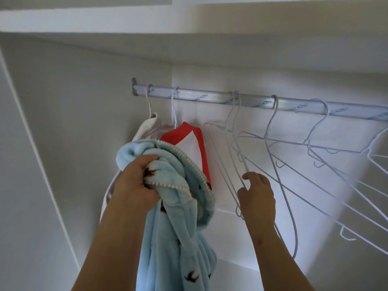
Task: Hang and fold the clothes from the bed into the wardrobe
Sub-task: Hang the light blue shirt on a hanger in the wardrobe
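My left hand (135, 185) grips a bunched light blue fleece garment (178, 217) with dark bird prints and a beaded zip edge, held up inside the wardrobe. My right hand (257, 196) has its fingers curled round the lower wire of an empty white hanger (233, 143) that hangs on the silver rail (210, 97). Left on the rail hang a white and grey garment (147, 127) and a red and white one (193, 143).
Several more empty white wire hangers (315, 148) hang tilted along the rail to the right. The wardrobe's white side wall (63, 122) stands at the left, a shelf (189, 22) runs above the rail, and the back panel (252, 76) is behind.
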### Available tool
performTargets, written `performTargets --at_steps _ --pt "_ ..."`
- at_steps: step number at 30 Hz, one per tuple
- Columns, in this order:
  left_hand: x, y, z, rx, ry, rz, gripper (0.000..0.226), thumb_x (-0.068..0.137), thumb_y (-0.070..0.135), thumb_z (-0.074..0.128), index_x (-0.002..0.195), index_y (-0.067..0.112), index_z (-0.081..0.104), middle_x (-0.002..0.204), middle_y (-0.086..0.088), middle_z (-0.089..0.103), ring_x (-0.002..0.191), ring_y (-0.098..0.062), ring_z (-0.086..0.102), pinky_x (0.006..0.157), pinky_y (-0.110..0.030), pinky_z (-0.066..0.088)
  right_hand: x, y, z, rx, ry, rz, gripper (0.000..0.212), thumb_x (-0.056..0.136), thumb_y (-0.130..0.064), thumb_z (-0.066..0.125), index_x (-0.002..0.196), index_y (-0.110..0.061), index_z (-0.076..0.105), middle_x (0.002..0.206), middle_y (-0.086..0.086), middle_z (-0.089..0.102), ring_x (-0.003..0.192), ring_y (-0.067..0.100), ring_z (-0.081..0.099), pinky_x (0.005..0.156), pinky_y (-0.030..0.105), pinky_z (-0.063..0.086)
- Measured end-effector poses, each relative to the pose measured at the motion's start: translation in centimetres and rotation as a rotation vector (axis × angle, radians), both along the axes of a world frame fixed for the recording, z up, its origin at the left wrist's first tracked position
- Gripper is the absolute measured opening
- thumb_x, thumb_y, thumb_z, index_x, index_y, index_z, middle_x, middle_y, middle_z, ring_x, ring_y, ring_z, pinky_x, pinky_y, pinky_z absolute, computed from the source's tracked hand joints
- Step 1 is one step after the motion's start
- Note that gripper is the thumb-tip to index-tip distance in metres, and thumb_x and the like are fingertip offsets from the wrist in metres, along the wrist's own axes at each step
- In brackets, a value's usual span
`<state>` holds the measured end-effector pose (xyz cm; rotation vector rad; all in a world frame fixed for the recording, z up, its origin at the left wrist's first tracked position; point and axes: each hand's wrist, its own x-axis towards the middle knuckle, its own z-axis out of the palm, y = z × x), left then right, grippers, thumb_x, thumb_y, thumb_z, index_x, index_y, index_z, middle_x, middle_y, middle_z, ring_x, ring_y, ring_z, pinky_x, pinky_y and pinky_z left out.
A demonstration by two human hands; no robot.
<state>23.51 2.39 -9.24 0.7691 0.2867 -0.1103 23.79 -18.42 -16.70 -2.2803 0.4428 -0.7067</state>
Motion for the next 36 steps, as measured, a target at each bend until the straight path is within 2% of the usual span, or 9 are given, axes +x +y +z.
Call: performTargets --at_steps 5,7,10,18,22,26,30,34,36 --pt "0.3 0.0 0.0 -0.057 0.028 -0.012 0.013 0.092 0.016 0.053 0.082 0.011 0.06 0.053 0.004 0.061 0.045 -0.004 0.057 0.043 -0.013 0.046 0.3 -0.5 0.1 -0.104 0.071 -0.078 0.027 0.091 -0.008 0.051 0.115 -0.012 0.062 0.137 0.002 0.047 0.092 0.019 0.056 0.067 0.023 0.039" --pt "0.4 0.0 0.0 -0.042 0.03 0.003 0.013 0.092 0.017 0.053 0.082 0.011 0.06 0.055 0.003 0.061 0.05 -0.004 0.057 0.047 -0.014 0.048 0.2 -0.4 0.0 -0.19 0.063 -0.133 0.025 0.09 -0.014 0.053 0.111 -0.016 0.066 0.143 0.002 0.043 0.125 0.022 0.043 0.092 0.035 0.038" --pt "0.6 0.0 -0.3 -0.023 0.022 0.006 0.013 0.093 0.019 0.053 0.087 0.01 0.06 0.067 0.001 0.062 0.061 -0.005 0.057 0.062 -0.016 0.047 0.2 0.1 0.2 -0.235 -0.02 -0.162 0.021 0.09 -0.021 0.057 0.106 -0.017 0.07 0.148 0.005 0.038 0.138 0.025 0.023 0.106 0.04 0.02" --pt "0.7 0.8 -0.5 0.003 0.024 -0.002 0.016 0.093 0.02 0.053 0.089 0.007 0.062 0.082 -0.003 0.062 0.075 -0.011 0.058 0.086 -0.023 0.046 0.7 1.9 2.7 -0.175 -0.143 -0.14 0.02 0.089 -0.023 0.059 0.101 -0.014 0.072 0.148 0.004 0.039 0.138 0.026 0.022 0.105 0.042 0.02" --pt "-0.1 1.6 -0.6 0.001 0.036 -0.017 0.014 0.092 0.019 0.054 0.086 0.008 0.06 0.073 -0.001 0.062 0.07 -0.009 0.057 0.077 -0.02 0.047 -0.7 3.2 2.5 -0.151 -0.201 -0.122 0.017 0.087 -0.023 0.062 0.095 -0.013 0.073 0.142 0.003 0.047 0.132 0.028 0.031 0.101 0.042 0.027" --pt "-1.9 2.4 -0.8 0.009 0.043 -0.03 0.023 0.094 0.021 0.05 0.074 0.011 0.054 0.06 0.005 0.055 0.055 -0.005 0.051 0.054 -0.012 0.043 -3.2 4.6 1.8 -0.106 -0.225 -0.104 0.017 0.088 -0.023 0.062 0.094 -0.012 0.074 0.136 0.001 0.053 0.122 0.027 0.042 0.097 0.035 0.029" --pt "-4.3 3.6 -1.4 0.08 0.034 -0.042 0.024 0.092 0.02 0.052 0.07 0.012 0.058 0.045 0.006 0.059 0.039 -0.003 0.056 0.04 -0.011 0.045 -6.8 6.1 1.1 0.103 -0.255 -0.023 0.005 0.086 -0.017 0.065 0.086 -0.015 0.07 0.133 0.0 0.054 0.12 0.024 0.049 0.102 0.036 0.037" --pt "-7.4 5.2 -3.2 0.113 0.018 -0.099 0.021 0.091 0.02 0.052 0.072 0.013 0.059 0.048 0.008 0.061 0.049 -0.002 0.058 0.058 -0.015 0.048 -12.7 7.8 -0.9 0.255 -0.296 -0.023 0.02 0.083 -0.011 0.068 0.073 -0.026 0.058 0.131 -0.003 0.051 0.095 0.015 0.058 0.069 0.0 0.039" --pt "-9.2 5.7 -4.0 0.127 0.0 -0.13 0.024 0.092 0.018 0.051 0.07 0.012 0.057 0.045 0.008 0.059 0.042 -0.001 0.056 0.055 -0.014 0.047 -15.9 8.3 -2.1 0.309 -0.314 -0.043 0.025 0.082 -0.008 0.068 0.069 -0.028 0.058 0.127 -0.007 0.052 0.086 0.008 0.059 0.063 -0.001 0.039"
